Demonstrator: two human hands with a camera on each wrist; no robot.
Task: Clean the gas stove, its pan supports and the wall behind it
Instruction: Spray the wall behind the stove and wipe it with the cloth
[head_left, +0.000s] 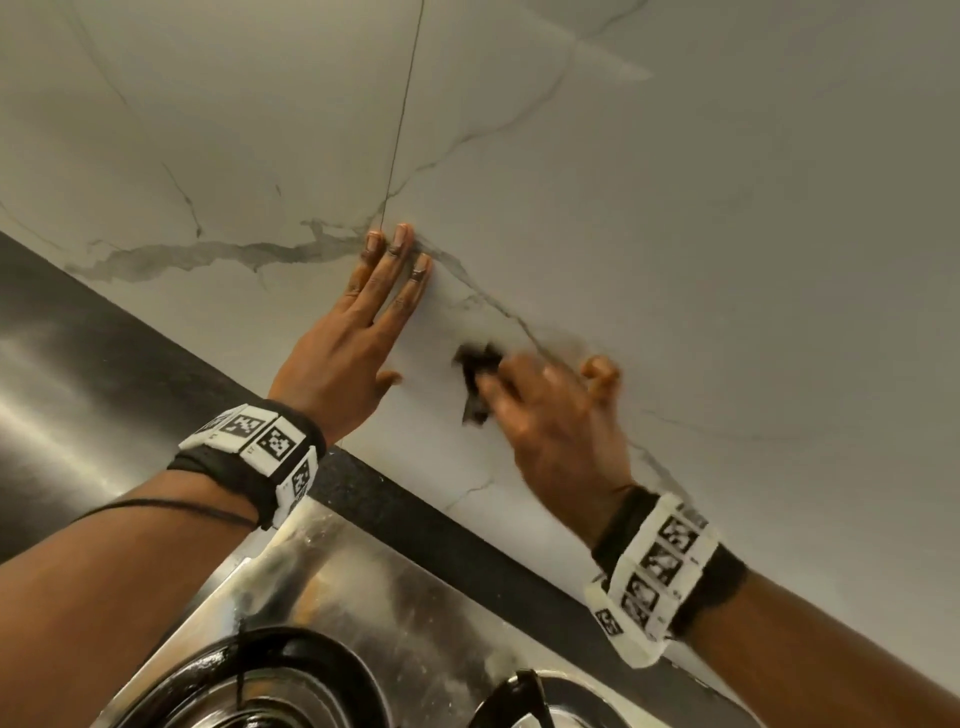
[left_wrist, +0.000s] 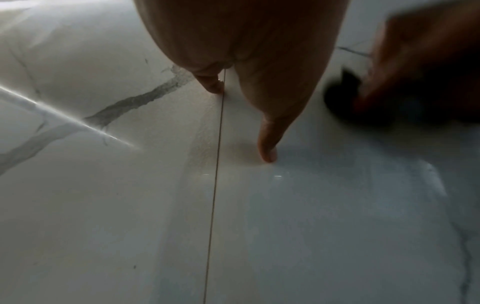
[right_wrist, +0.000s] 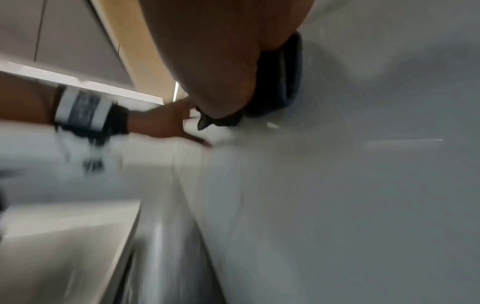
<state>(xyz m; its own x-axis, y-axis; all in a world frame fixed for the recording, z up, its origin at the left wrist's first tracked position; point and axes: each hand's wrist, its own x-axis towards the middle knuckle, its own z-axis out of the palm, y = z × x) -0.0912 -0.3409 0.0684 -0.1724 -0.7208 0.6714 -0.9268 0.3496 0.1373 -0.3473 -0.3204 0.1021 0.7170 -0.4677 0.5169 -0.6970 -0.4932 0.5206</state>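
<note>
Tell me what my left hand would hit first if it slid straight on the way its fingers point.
Nothing, as far as the picture shows: the left hand lies flat on the wall, fingers pointing up it, and only bare tile lies ahead.

Wall (head_left: 675, 208) tile bare from 12 to 3 o'clock of right hand (head_left: 561, 415), free to pass there. Left hand (head_left: 343, 358) flat on wall at 10 o'clock of the right, near, blocks that way. Dark cloth (head_left: 475, 382) under right fingers. Gas stove (head_left: 363, 597) with pan supports (head_left: 270, 670) at 6 o'clock, black counter strip (head_left: 426, 519) between stove and wall
</note>
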